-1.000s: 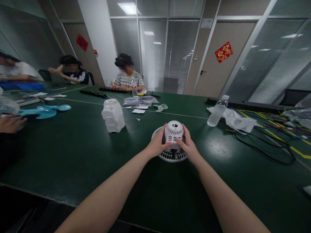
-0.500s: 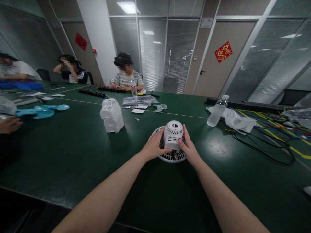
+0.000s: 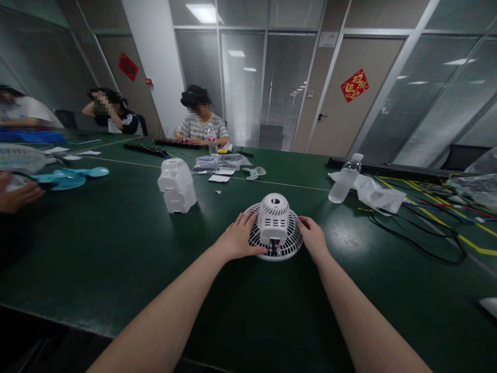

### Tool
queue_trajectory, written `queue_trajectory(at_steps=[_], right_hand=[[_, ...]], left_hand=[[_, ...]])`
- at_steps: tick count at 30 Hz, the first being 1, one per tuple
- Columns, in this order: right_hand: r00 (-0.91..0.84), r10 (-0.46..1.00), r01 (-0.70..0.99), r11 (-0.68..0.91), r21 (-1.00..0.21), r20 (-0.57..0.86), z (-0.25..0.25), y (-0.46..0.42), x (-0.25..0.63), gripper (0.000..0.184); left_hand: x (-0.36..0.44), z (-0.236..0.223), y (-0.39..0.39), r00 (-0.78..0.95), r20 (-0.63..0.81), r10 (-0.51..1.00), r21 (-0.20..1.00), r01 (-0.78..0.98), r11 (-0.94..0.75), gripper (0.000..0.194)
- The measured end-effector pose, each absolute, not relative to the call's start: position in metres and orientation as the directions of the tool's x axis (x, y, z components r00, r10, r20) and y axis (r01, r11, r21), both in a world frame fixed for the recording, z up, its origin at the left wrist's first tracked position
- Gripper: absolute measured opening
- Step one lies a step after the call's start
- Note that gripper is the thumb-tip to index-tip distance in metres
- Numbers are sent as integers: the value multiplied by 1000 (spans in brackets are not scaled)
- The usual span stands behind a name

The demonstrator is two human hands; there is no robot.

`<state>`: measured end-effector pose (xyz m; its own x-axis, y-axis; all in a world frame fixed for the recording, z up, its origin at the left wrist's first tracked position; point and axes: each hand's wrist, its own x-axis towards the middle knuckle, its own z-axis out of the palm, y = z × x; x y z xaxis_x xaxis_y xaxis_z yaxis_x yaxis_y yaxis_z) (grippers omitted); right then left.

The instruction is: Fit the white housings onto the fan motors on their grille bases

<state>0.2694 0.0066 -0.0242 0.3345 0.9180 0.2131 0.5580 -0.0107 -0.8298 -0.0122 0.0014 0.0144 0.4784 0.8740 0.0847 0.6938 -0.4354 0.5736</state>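
A round white fan grille (image 3: 289,252) lies on the green table. On top of it stands a white motor housing (image 3: 274,217) with slotted vents and a hole in its top, and some dark and red parts show at its near lower edge. My left hand (image 3: 238,238) rests on the grille's left side, fingers spread, thumb along the near rim. At the right rim, my right hand (image 3: 312,238) has its fingers bent around the edge. A separate white plastic housing (image 3: 177,187) stands upright to the left, apart from both hands.
A clear bottle (image 3: 345,181) leans beside a white plastic bag (image 3: 380,197). Black cable (image 3: 419,254) loops at the right. Plastic packets (image 3: 212,163) and a pale fan blade (image 3: 254,172) lie farther back. At left, another person's hand (image 3: 19,194) is near blue fan blades (image 3: 66,178).
Both hands have come off the motor housing. The left now lies spread on the grille; the right has moved outward to the grille's right rim. The fan parts have barely moved.
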Motion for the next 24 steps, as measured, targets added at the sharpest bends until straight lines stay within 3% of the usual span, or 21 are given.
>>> queue_trajectory(at_steps=[12,19,24], right_hand=[[319,923,606,-25,-795,214,-23,5,265,39],[312,921,618,-11,-786,232,-23,5,264,39],[310,924,621,-19,-783,224,-21,4,263,40]], left_hand=[[-7,21,-1,469,153,870,515,713,-475,114],[9,26,-21,322,237,917,570,718,-400,91],[15,30,-27,293,219,930,587,722,-366,82]])
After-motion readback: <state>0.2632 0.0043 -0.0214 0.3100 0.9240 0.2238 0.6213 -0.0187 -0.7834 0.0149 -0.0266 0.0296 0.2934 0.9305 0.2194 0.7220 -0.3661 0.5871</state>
